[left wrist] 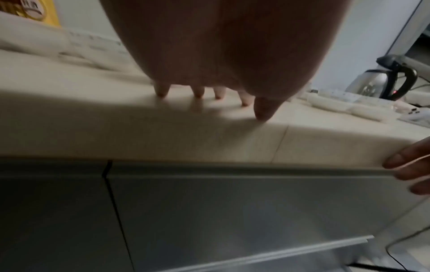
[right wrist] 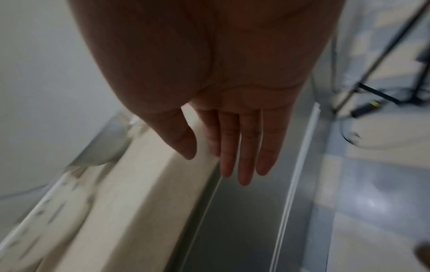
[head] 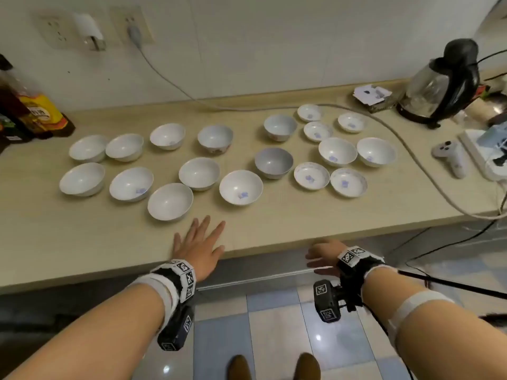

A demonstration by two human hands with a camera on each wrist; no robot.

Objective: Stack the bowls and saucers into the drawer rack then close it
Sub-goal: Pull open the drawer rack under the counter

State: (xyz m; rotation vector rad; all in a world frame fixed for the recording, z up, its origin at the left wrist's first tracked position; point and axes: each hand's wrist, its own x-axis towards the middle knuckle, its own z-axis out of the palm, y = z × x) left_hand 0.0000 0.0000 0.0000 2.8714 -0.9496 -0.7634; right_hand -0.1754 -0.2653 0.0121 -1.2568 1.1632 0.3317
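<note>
Several white bowls and small saucers stand spread over the beige countertop. My left hand lies flat on the counter's front edge with fingers spread, just in front of the nearest bowl; the left wrist view shows its fingertips touching the surface. My right hand hangs below the counter edge with straight fingers, in front of the grey drawer front, holding nothing. The drawer stands shut and its rack is hidden.
A glass kettle stands at the back right, with a grey cable crossing the counter. Bottles stand at the far left. A white controller and a power strip lie at the right edge. Tiled floor lies below.
</note>
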